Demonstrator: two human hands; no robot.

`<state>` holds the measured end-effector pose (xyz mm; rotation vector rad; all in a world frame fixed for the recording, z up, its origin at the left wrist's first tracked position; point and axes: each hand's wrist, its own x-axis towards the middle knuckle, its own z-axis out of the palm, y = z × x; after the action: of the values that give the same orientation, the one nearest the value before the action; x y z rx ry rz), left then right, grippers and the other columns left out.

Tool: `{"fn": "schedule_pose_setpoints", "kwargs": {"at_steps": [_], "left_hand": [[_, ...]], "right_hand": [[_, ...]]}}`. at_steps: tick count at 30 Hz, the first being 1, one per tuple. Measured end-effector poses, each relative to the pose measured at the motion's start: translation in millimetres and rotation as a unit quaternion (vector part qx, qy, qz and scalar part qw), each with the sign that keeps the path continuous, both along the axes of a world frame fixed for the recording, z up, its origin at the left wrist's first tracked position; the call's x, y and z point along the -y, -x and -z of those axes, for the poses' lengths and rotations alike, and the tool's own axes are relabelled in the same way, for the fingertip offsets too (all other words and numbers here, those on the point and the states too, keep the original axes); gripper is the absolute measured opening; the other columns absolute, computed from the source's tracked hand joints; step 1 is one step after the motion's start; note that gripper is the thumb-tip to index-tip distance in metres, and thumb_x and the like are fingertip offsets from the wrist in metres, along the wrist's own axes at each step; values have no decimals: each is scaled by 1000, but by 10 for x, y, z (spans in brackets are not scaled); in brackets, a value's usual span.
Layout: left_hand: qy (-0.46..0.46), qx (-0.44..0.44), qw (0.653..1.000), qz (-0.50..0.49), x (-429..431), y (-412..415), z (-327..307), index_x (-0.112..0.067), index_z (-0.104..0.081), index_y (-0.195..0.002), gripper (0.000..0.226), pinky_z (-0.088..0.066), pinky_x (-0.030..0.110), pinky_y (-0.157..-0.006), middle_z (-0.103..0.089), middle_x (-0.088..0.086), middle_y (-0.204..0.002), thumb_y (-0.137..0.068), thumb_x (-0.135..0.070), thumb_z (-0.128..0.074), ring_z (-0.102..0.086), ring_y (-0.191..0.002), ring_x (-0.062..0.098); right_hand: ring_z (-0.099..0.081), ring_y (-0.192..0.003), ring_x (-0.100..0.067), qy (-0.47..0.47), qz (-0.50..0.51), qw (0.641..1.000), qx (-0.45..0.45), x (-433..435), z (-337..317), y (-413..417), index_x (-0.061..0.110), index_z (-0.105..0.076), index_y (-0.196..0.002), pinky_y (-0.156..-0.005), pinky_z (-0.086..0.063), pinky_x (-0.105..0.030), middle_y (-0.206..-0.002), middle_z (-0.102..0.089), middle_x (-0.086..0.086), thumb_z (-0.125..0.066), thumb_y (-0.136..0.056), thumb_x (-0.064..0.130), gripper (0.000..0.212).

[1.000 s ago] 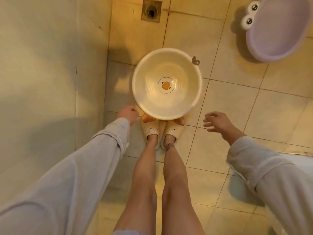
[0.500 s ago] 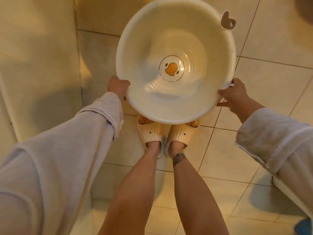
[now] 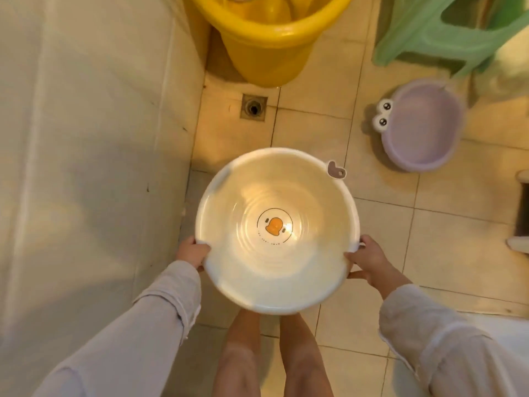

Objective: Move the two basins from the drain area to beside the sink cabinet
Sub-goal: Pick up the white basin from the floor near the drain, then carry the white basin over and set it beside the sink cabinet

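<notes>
Head view: white basin (image 3: 277, 230) at frame centre, lifted off the floor, empty, duck print on its bottom. Left hand (image 3: 192, 252) and right hand (image 3: 369, 260) each pinch the rim at opposite lower sides. Purple basin (image 3: 420, 124) sits on the tiles at right, empty, well apart from the floor drain (image 3: 253, 106) at upper centre. Risk: rim-only grip on smooth plastic, likely to slip or tip if swung. Yellow bucket (image 3: 266, 38) at top holds something yellow, unclear.
</notes>
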<state>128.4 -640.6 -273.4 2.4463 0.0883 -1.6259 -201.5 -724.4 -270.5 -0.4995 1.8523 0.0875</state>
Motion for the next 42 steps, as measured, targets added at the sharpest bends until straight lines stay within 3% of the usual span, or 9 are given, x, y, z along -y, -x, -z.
{"fn": "schedule_pose_setpoints", "kwargs": {"at_steps": [3,6,13,18,23,29,31,38,42], "left_hand": [[24,9,1000,-3,-83,-49,-717,10,-52,-122,39,-45,53,-97,-56,34,-126,-83,6,-53,-58,-105,37],[49,9,999,-16,-89,-51,-1397,9,-52,-125,43,-42,58,-100,-56,33,-128,-83,6,-54,-55,-116,46],[136,-1,990,-39,-105,136,-2522,2,-47,-133,49,-46,42,-92,-54,27,-133,-85,3,-54,-57,-106,31],[185,-28,981,-53,-138,305,-2823,0,-47,-133,46,-45,40,-85,-54,27,-133,-87,4,-52,-56,-101,29],[192,-66,979,-36,-83,442,-2923,-7,-47,-134,47,-49,35,-76,-60,11,-100,-88,-3,-53,-57,-73,20],[195,-101,974,47,212,739,-2950,-10,-50,-130,42,-56,28,-56,-61,5,-82,-88,-5,-55,-58,-72,18],[186,-111,972,88,341,867,-2934,-8,-49,-131,44,-57,29,-58,-61,5,-82,-87,-6,-55,-59,-72,18],[150,-116,942,277,819,1371,-2945,-14,-56,-116,34,-52,20,-38,-59,4,-78,-84,-7,-60,-58,-67,18],[137,-131,892,410,1008,1650,-3006,-16,-55,-109,27,-53,29,-49,-59,5,-78,-84,-7,-58,-57,-68,19]], "right_hand": [[-51,-110,-39,20,8,1000,19,-87,-728,35,6,-47,-123,-78,-54,-56,-125,-52,-20,-54,-86,-6,39],[-53,-108,-36,49,23,998,39,-188,-1403,84,7,-47,-126,-78,-55,-49,-125,-52,-20,-55,-86,-6,43],[-58,-106,-37,104,110,984,97,-538,-2341,394,8,-47,-128,-72,-56,-40,-124,-56,-20,-58,-82,-8,50],[-60,-108,-35,138,152,970,131,-683,-2600,581,13,-51,-116,-68,-56,-37,-123,-58,-17,-56,-82,-6,39],[-59,-107,-32,196,196,945,175,-753,-2723,814,10,-49,-131,-67,-55,-35,-124,-58,-16,-56,-82,-3,51],[-59,-94,-28,241,282,915,160,-1064,-2831,1114,12,-52,-126,-61,-52,-33,-113,-61,-12,-56,-82,-1,46],[-60,-88,-25,248,321,902,151,-1255,-2865,1189,13,-53,-125,-59,-51,-31,-104,-62,-9,-56,-81,0,46],[-59,-92,-24,266,521,803,118,-2075,-2865,1111,16,-52,-127,-66,-51,-33,-109,-62,-10,-57,-81,0,49],[-57,-84,-22,270,654,699,105,-2583,-2865,729,20,-55,-119,-60,-51,-31,-97,-62,-7,-54,-82,-4,45]]}}
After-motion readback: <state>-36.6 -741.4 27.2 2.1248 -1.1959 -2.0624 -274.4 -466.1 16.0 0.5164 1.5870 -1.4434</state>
